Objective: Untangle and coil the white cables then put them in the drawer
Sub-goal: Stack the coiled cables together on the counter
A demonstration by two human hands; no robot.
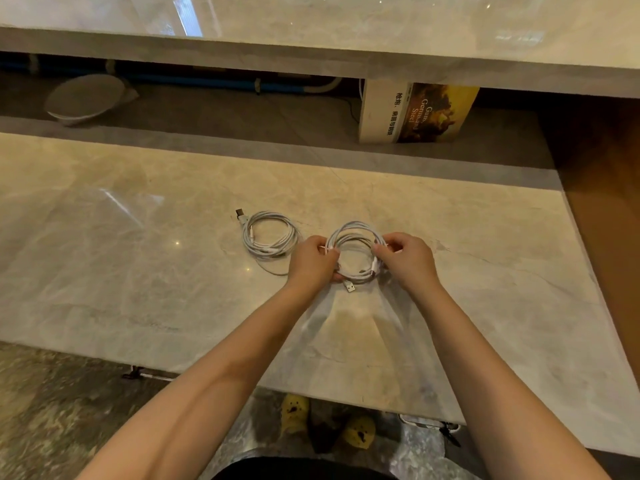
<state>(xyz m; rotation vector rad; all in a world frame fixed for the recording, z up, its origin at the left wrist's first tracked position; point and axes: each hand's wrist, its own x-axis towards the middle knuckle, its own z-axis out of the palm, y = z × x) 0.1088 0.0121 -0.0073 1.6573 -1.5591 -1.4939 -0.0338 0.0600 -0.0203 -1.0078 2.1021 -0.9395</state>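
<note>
While both hands grip one coil, the scene reads as follows.

Drawer: the pulled-out drawer (242, 133) sits open under the countertop edge, beyond the marble slab (104, 237).
Drawer contents: a white bowl (85, 98), upside down at the left; a book (415, 112) standing at the right, spine toward the camera; blue tubing along the back wall. No cable lies in it.
Held coil: a white cable coil (353, 251) is just above or on the slab, near its middle; contact with the surface cannot be told. It forms a roundish loop, slightly longer front to back.
Held coil ends: a USB plug (349, 287) sticks out at the near side, pointing toward the person and a little right. A smaller connector lies along the right side of the loop.
Left hand: the left hand (311, 261) is closed on the loop's left side, fingers curled around the strands.
Right hand: the right hand (408, 258) pinches the loop's right side, fingers closed on the strands.
Second coil: another coil (270, 237) lies flat on the slab just left of the left hand, free of both hands. Its USB plug (240, 214) points away from the person, at the far-left edge. A loose strand trails from its near side toward the left hand.
Floor: yellow shoes (360, 431) show below the slab's near edge.
</note>
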